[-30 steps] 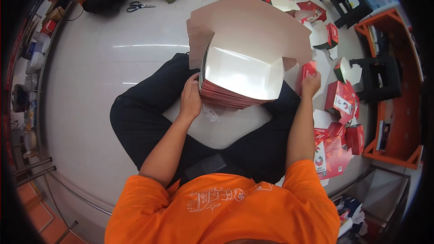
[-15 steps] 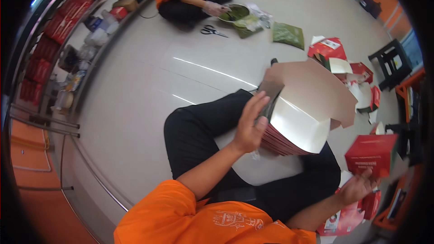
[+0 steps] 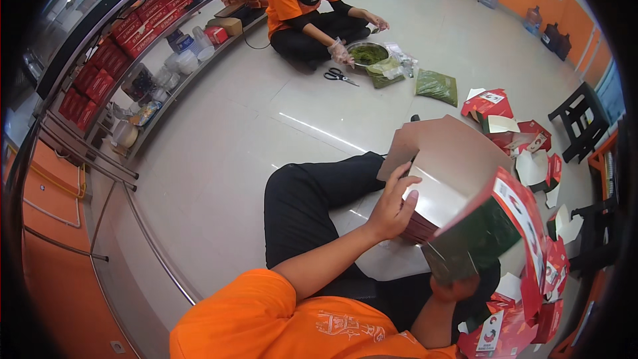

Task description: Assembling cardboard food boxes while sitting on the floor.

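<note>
A nested stack of paper food boxes [image 3: 442, 189], pale inside with brown flaps spread, stands between my bent legs. My left hand [image 3: 393, 209] touches the stack's left side, fingers stretched out and thumb apart. At the stack's right front, my right hand [image 3: 455, 288] grips a red and dark green paper food box [image 3: 475, 242]. This box is tilted, and its green panel covers part of the stack. Some of the right fingers are hidden.
Several red paper boxes [image 3: 488, 103] lie along the right, near a black stool [image 3: 579, 119]. Ahead, a co-worker [image 3: 312, 23] sits by a bowl [image 3: 367, 54] of green filling, scissors [image 3: 340, 77] and a green bag [image 3: 436, 86]. Left are shelves [image 3: 176, 86] and metal rails [image 3: 149, 242].
My right hand has brought the red and green box from the far right to the stack's front. My left hand stays at the stack's side. The view has tipped upward.
</note>
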`<state>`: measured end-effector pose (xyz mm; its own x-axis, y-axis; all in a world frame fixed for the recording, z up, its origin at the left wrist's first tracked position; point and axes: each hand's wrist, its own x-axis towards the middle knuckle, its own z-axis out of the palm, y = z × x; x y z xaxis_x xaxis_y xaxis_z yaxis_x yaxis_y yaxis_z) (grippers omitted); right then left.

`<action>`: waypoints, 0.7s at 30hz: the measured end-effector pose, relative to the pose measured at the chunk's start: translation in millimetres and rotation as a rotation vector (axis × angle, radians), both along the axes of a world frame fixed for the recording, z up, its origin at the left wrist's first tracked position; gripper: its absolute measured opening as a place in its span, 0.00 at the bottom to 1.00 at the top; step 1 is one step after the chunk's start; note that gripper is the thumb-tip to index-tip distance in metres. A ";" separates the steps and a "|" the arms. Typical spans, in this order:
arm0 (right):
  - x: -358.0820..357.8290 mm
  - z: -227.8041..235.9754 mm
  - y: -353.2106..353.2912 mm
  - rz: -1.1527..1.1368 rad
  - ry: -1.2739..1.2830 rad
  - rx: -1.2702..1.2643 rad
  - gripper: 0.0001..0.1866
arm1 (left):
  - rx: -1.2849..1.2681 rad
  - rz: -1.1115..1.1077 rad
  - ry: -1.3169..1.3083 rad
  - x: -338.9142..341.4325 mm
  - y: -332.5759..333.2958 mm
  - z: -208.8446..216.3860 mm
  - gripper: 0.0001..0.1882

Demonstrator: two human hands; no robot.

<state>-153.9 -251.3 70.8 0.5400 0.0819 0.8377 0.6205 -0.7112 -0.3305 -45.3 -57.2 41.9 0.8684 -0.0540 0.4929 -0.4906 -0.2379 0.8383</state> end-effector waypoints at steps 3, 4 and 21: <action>23.4 22.6 25.4 0.089 0.008 0.102 0.13 | -0.011 0.044 -0.023 -5.5 -3.7 -10.4 0.23; 27.2 21.3 27.2 0.085 -0.005 0.097 0.13 | -0.163 0.129 -0.008 -6.3 -7.4 -13.5 0.26; -20.4 28.2 50.1 0.192 0.026 0.069 0.20 | -0.054 0.127 0.419 -65.1 15.3 6.6 0.33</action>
<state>-174.3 -201.2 98.9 0.5414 0.1285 0.8309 0.7330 -0.5561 -0.3917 -110.4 -41.9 48.5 0.9920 0.0820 0.0961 -0.0756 -0.2244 0.9716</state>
